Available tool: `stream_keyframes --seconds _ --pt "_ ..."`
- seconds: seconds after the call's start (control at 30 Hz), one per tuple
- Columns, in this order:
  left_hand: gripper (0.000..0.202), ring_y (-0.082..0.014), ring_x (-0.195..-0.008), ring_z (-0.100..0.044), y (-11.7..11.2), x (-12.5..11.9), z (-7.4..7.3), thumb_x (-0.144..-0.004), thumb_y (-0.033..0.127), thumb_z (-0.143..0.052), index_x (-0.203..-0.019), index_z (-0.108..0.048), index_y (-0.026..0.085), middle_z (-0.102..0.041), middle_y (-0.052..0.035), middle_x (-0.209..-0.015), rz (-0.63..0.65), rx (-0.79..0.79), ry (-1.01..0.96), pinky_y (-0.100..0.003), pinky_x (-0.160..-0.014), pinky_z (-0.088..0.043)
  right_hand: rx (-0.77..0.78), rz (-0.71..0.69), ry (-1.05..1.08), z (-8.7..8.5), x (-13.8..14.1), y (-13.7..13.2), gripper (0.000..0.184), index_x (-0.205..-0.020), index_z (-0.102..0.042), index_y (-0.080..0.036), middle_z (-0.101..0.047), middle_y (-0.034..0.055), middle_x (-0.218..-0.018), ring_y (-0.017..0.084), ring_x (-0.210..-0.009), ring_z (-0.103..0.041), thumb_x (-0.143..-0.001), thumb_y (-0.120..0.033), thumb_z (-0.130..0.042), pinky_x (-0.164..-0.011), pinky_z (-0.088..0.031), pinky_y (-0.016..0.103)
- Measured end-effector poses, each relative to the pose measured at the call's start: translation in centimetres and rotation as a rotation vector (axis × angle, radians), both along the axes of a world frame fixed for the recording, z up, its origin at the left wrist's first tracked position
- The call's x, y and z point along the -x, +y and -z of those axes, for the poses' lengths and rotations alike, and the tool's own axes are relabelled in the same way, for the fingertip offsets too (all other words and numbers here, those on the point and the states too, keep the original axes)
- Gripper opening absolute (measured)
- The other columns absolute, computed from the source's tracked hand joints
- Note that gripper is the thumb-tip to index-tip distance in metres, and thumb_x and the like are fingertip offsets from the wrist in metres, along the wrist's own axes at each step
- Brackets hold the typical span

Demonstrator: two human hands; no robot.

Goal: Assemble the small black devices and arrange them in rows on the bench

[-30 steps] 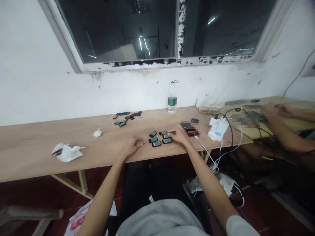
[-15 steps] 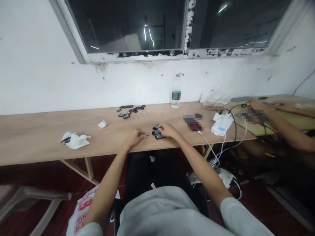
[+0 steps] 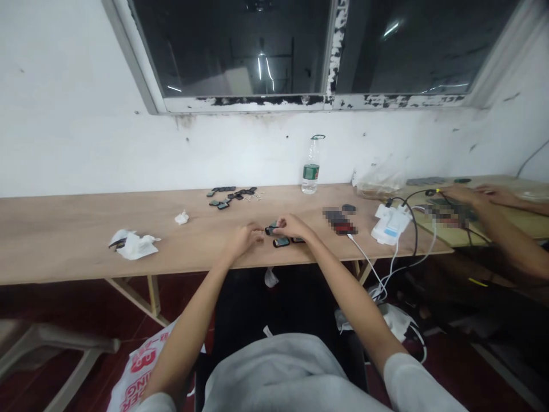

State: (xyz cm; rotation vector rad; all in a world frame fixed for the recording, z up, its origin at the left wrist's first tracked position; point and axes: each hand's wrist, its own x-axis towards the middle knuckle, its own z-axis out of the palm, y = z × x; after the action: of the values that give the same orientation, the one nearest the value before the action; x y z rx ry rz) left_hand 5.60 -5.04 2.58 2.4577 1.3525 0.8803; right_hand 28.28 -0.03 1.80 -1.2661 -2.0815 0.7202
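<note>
My right hand (image 3: 292, 226) is closed on a small flat black-edged piece with a grey-green face (image 3: 271, 228), raised a little above the table. My left hand (image 3: 246, 241) is just left of it, fingers bent toward the piece; they are smeared, and what they pinch is too small to make out. Below my right hand, a similar black-edged piece (image 3: 281, 242) lies flat on the wooden table (image 3: 86, 229). Another such piece (image 3: 297, 240) is partly hidden by my right wrist. Farther back lie several more of these pieces (image 3: 223, 203) beside small pale bits (image 3: 253, 196).
Crumpled tissue (image 3: 137, 246) and a smaller wad (image 3: 182, 217) lie left. A water bottle (image 3: 310, 171) stands by the wall. To the right are blurred-out items (image 3: 338, 220), a white power strip (image 3: 390, 223) with cables, a plastic bag (image 3: 380, 180) and another person's arms (image 3: 497, 223).
My right hand has picked up one black-edged piece, and the others now lie apart. My left hand has moved close to it; the small square it held no longer shows clearly.
</note>
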Motion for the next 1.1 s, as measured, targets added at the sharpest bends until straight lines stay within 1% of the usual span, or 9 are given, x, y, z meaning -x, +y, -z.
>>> stream_keyframes --seconds 0.17,0.33,0.47,0.57,0.67,0.77,0.83,1.0,1.1 --pt "0.023 -0.0257 -0.100 -0.065 -0.6 -1.1 0.0 -0.092 0.033 -0.063 -0.107 -0.073 0.019 -0.068 -0.0095 -0.108 0.036 -0.192 -0.077 -0.039 -0.092 -0.052 0.129 0.012 0.400 -0.1 -0.7 -2.1 0.015 -0.083 -0.064 -0.015 -0.069 0.0025 -0.069 0.014 -0.060 -0.064 -0.078 -0.027 -0.072 -0.050 -0.044 0.019" --pt "0.023 -0.0256 -0.101 -0.065 -1.0 -1.9 0.0 -0.093 0.033 -0.062 -0.107 -0.075 0.020 -0.069 -0.0092 -0.108 0.065 -0.230 -0.078 -0.038 -0.094 -0.052 0.133 -0.006 0.559 -0.4 -1.4 -4.3 0.020 -0.087 -0.067 -0.015 -0.069 0.0030 -0.072 0.012 -0.054 -0.060 -0.077 -0.032 -0.074 -0.048 -0.044 0.020" --pt "0.022 -0.0253 -0.098 -0.068 -1.2 -2.2 0.3 -0.093 0.035 -0.063 -0.100 -0.079 0.021 -0.072 -0.0084 -0.107 0.076 -0.177 -0.124 -0.038 -0.093 -0.053 0.137 -0.027 0.589 -0.2 -1.4 -4.9 0.025 -0.087 -0.067 -0.015 -0.069 0.0032 -0.071 0.012 -0.053 -0.059 -0.076 -0.035 -0.076 -0.050 -0.048 0.022" --pt "0.019 -0.0269 -0.099 -0.070 -1.2 -2.3 0.5 -0.088 0.035 -0.069 -0.093 -0.080 0.021 -0.074 -0.0087 -0.108 0.039 -0.100 -0.237 -0.039 -0.092 -0.054 0.145 -0.061 0.600 0.0 -1.3 -5.0 0.027 -0.088 -0.067 -0.015 -0.070 0.0040 -0.072 0.013 -0.055 -0.061 -0.075 -0.037 -0.077 -0.053 -0.051 0.023" --pt "0.021 -0.0288 -0.096 -0.072 -1.0 -2.3 0.6 -0.079 0.036 -0.077 -0.091 -0.080 0.019 -0.076 -0.0101 -0.107 0.033 0.073 -0.439 -0.040 -0.089 -0.057 0.146 -0.094 0.609 0.1 -1.1 -5.0 0.030 -0.089 -0.067 -0.015 -0.072 0.0052 -0.076 0.015 -0.060 -0.065 -0.074 -0.039 -0.077 -0.058 -0.053 0.025" --pt "0.029 -0.0283 -0.089 -0.073 -0.8 -2.4 0.6 -0.067 0.032 -0.085 -0.090 -0.075 0.016 -0.078 -0.0106 -0.096 0.076 0.263 -0.629 -0.040 -0.085 -0.058 0.137 -0.110 0.611 0.2 -1.1 -5.0 0.033 -0.091 -0.068 -0.015 -0.074 0.0071 -0.083 0.017 -0.068 -0.068 -0.074 -0.041 -0.077 -0.064 -0.056 0.028" --pt "0.034 -0.0275 -0.088 -0.074 -0.8 -2.4 0.6 -0.061 0.028 -0.087 -0.089 -0.072 0.016 -0.077 -0.0095 -0.090 0.088 0.329 -0.690 -0.039 -0.084 -0.058 0.115 -0.119 0.607 0.2 -1.1 -5.0 0.033 -0.091 -0.069 -0.015 -0.075 0.0081 -0.087 0.019 -0.073 -0.070 -0.074 -0.042 -0.077 -0.068 -0.057 0.029" --pt "0.035 -0.0270 -0.089 -0.073 -0.4 -2.3 0.9 -0.057 0.027 -0.087 -0.087 -0.072 0.015 -0.077 -0.0092 -0.090 0.084 0.331 -0.695 -0.038 -0.082 -0.058 0.063 -0.144 0.569 0.8 -0.8 -4.7 0.029 -0.094 -0.071 -0.015 -0.076 0.0085 -0.090 0.020 -0.078 -0.072 -0.077 -0.039 -0.076 -0.074 -0.058 0.032" --pt "0.034 -0.0272 -0.092 -0.072 0.1 -2.2 1.2 -0.067 0.033 -0.081 -0.094 -0.074 0.016 -0.076 -0.0102 -0.095 0.064 0.261 -0.621 -0.038 -0.081 -0.059 0.032 -0.054 0.536 1.2 -0.6 -3.9 0.022 -0.093 -0.072 -0.015 -0.076 0.0093 -0.090 0.020 -0.077 -0.072 -0.080 -0.032 -0.072 -0.073 -0.057 0.030"
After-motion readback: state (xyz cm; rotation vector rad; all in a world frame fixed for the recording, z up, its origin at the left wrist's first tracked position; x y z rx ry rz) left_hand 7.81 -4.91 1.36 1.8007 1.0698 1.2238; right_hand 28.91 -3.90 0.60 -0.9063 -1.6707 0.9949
